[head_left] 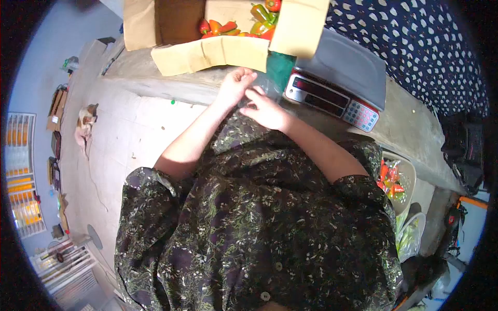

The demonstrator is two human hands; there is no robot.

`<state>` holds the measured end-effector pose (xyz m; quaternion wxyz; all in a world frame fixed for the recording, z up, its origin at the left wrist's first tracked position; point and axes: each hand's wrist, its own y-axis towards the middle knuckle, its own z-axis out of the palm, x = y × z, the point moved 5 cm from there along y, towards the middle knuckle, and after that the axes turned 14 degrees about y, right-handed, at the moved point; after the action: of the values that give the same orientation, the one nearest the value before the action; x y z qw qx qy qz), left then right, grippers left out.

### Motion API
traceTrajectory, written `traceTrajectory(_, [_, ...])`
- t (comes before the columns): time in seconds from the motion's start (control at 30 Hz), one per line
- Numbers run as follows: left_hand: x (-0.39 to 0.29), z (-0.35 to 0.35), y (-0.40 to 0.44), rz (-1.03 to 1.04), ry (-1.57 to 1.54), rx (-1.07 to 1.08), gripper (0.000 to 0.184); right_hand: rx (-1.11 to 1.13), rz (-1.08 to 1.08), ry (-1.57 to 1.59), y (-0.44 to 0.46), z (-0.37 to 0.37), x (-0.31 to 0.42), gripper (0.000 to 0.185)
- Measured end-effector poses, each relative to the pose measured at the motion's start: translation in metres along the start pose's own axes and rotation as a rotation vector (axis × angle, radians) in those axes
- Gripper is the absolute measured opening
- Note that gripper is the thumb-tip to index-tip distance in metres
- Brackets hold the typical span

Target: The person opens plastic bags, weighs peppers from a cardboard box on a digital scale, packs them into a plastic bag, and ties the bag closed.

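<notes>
Clear plastic (268, 87), long axis unclear

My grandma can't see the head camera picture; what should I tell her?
A person's left hand and right hand handle clear plastic near an open cardboard box of red and green peppers; a digital scale sits beside it.

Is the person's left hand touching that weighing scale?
Apart. The head view shows the left hand to the left of the weighing scale, with green material visible in the gap between them.

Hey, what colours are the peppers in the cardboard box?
The peppers are red, orange and green, in the head view.
</notes>
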<state>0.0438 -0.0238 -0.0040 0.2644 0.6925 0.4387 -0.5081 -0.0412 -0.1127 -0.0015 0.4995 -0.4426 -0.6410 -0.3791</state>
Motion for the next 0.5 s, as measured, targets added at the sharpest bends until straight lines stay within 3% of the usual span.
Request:
traceTrajectory(0.07, [-0.004,0.007,-0.008,-0.009,-0.038,0.009,0.012,-0.097,-0.017,0.296,-0.009,-0.007,-0.017,0.042])
traceTrajectory(0.13, [0.016,-0.017,-0.015,-0.083,-0.047,0.080,0.011,-0.021,-0.088,0.507,0.007,0.005,-0.025,0.038])
traceTrajectory(0.2, [0.021,0.008,-0.019,-0.044,-0.114,0.094,0.010,-0.033,-0.275,0.198,-0.011,-0.021,-0.025,0.032])
traceTrajectory(0.3, [0.028,0.025,-0.023,-0.069,0.048,0.163,0.013,-0.153,0.170,0.560,-0.021,-0.025,-0.065,0.029])
traceTrajectory(0.33, [0.024,0.026,-0.021,0.011,0.157,0.205,0.017,-0.183,0.240,0.557,-0.023,-0.028,-0.062,0.028])
traceTrajectory(0.43, [0.015,0.039,-0.024,-0.002,0.453,0.289,0.019,-0.208,0.391,0.206,-0.056,-0.041,-0.034,0.028])
traceTrajectory(0.5, [0.016,0.042,-0.017,0.084,0.663,0.230,0.022,-0.243,0.439,0.260,-0.081,-0.055,-0.042,0.023])
